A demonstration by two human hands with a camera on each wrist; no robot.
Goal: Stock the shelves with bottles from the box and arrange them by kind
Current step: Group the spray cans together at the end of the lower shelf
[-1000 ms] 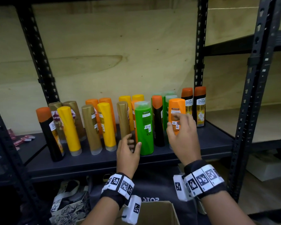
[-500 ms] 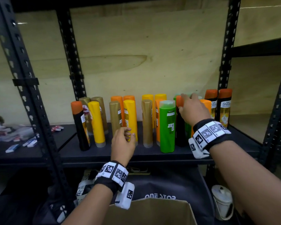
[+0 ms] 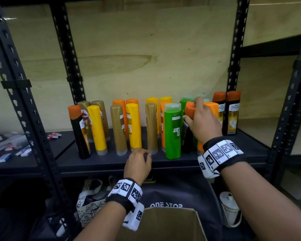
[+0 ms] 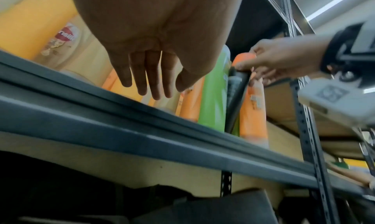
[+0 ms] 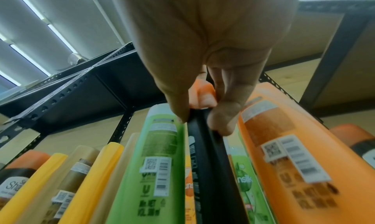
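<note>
Upright bottles, gold, yellow, orange, green and black with orange caps, fill the dark shelf (image 3: 101, 162). My right hand (image 3: 192, 110) grips the orange cap of a black bottle (image 3: 187, 138) wedged between a green bottle (image 3: 172, 131) and an orange bottle (image 3: 211, 109). In the right wrist view thumb and fingers (image 5: 221, 120) pinch that black bottle (image 5: 209, 171) just under its cap. My left hand (image 3: 139, 154) hovers over the shelf's front edge, below a gold bottle (image 3: 151, 127), fingers relaxed and holding nothing. The cardboard box (image 3: 163, 225) sits below; its inside is hidden.
Two more black bottles (image 3: 232, 113) stand at the shelf's right end, and one (image 3: 78, 133) at the left end. Black uprights (image 3: 233, 58) frame the bay. Small packets (image 3: 10, 148) lie on the left shelf. A dark bag (image 3: 165, 195) and a white jar (image 3: 230, 209) sit underneath.
My right hand left the orange bottle's label and took hold of the black bottle's cap. My left hand drew back from the gold bottle toward the shelf's front edge.
</note>
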